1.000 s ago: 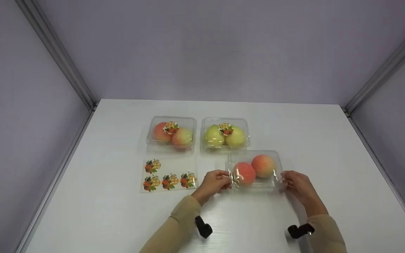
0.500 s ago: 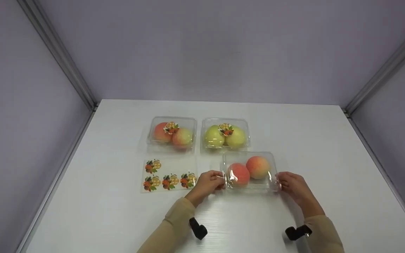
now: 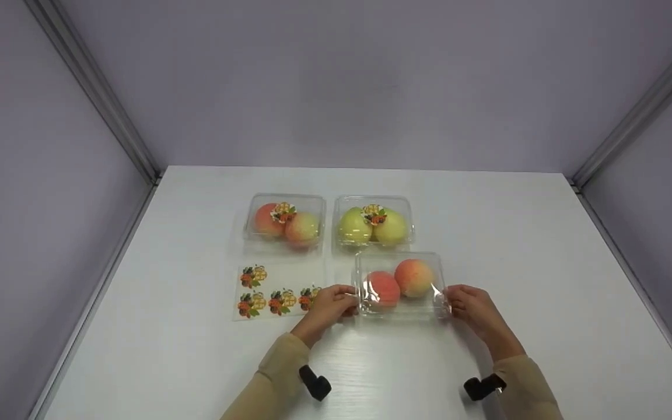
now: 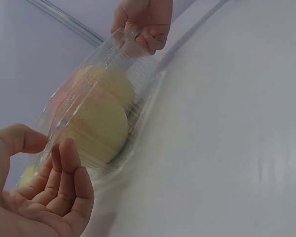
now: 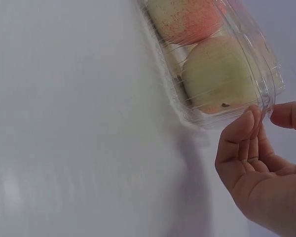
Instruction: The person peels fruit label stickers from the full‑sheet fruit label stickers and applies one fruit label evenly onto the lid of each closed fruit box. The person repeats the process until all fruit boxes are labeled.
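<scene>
A clear plastic fruit box with two peaches, one redder and one orange-yellow, is at the front of the table. My left hand pinches the rim at its left end between thumb and fingers. At the opposite end, my right hand pinches the rim likewise, as the right wrist view shows with the box beside the fingers. No sticker shows on this lid. Whether the base touches the table cannot be told. A sheet of fruit stickers lies left of it, partly behind my left hand.
Behind stand two more lidded boxes with fruit stickers on top: one with peaches, one with yellow-green fruit. The held box lies close in front of the latter. Walls enclose the white table at back and sides.
Both hands have moved left together with the peach box. My left hand now overlaps the right edge of the sticker sheet. The two rear boxes have stayed put.
</scene>
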`<state>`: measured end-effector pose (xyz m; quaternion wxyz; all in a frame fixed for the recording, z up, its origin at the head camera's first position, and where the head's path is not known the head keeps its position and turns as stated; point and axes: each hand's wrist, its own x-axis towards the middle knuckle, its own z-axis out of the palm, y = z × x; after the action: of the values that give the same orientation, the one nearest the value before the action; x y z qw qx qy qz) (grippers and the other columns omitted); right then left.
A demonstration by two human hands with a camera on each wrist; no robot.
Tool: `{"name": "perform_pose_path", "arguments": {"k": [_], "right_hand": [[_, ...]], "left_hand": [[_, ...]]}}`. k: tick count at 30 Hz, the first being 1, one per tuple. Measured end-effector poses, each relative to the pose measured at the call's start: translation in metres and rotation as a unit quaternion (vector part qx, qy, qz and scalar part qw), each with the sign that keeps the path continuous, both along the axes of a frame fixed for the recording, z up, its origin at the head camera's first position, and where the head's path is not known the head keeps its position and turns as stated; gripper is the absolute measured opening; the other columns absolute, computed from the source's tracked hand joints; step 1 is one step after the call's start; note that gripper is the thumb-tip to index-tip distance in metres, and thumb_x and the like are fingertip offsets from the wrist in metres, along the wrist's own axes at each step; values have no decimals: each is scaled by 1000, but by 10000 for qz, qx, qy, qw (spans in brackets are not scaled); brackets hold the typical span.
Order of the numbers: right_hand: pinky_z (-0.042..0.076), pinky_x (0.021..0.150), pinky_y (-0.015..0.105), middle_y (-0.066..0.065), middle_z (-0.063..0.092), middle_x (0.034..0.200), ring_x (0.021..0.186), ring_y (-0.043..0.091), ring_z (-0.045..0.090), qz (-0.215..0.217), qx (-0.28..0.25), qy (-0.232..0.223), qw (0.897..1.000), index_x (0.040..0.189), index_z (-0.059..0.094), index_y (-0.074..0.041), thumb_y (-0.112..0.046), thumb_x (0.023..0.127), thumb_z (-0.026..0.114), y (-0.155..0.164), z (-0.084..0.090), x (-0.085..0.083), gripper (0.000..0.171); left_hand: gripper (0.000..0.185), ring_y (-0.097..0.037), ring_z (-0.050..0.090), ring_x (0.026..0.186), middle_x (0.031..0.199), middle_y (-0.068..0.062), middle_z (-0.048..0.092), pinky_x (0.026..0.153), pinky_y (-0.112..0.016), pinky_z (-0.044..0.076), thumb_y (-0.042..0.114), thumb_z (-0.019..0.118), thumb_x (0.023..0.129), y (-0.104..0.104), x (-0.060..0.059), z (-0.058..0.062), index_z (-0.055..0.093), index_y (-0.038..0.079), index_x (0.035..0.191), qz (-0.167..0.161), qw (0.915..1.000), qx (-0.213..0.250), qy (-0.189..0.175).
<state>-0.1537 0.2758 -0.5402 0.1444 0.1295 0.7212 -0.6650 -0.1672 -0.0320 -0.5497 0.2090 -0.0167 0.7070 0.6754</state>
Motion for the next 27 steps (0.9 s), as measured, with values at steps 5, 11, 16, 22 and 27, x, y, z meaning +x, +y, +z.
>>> {"name": "perform_pose_path", "arguments": {"k": [5, 11, 16, 22, 27], "right_hand": [[50, 69, 19, -10, 59, 81, 76, 3, 55, 39, 117, -62, 9999, 106, 60, -2, -18, 98, 52, -8, -1, -2, 20], [50, 69, 20, -9, 59, 81, 76, 4, 55, 22, 135, -28, 9999, 105, 60, -1, -19, 96, 55, -19, 1, -1, 20], [49, 66, 20, -9, 58, 77, 72, 4, 54, 43, 48, -16, 10000, 102, 59, -2, -16, 96, 54, -25, 1, -2, 16], [48, 65, 20, -9, 56, 75, 69, 4, 52, 62, -10, -19, 10000, 103, 59, -2, -15, 97, 51, -30, -2, -3, 17], [48, 66, 22, -8, 56, 76, 70, 6, 52, 109, -12, -41, 9999, 106, 59, 0, -16, 97, 52, -36, -3, -5, 20]], "left_hand": [[33, -7, 63, 69, 78, 3, 70, 63, -21, 50, 14, 61, 88, -7, -1, -3, 61, -1, 118, 87, 9999, -85, 24], [35, -8, 63, 74, 86, 1, 72, 71, -26, 54, 15, 61, 89, -16, -1, -3, 59, -2, 120, 164, 9998, -41, -92], [36, -7, 63, 72, 85, 2, 72, 67, -22, 51, 17, 61, 88, -22, -1, -4, 60, -1, 119, 218, 9996, -178, -42], [36, -6, 63, 72, 82, 4, 71, 65, -21, 49, 16, 61, 88, -28, 0, -4, 60, -2, 119, 232, 9995, -224, -7], [35, -6, 63, 71, 78, 6, 69, 67, -21, 53, 12, 60, 88, -33, 1, -4, 60, -4, 118, 387, 9992, -56, 30]]}}
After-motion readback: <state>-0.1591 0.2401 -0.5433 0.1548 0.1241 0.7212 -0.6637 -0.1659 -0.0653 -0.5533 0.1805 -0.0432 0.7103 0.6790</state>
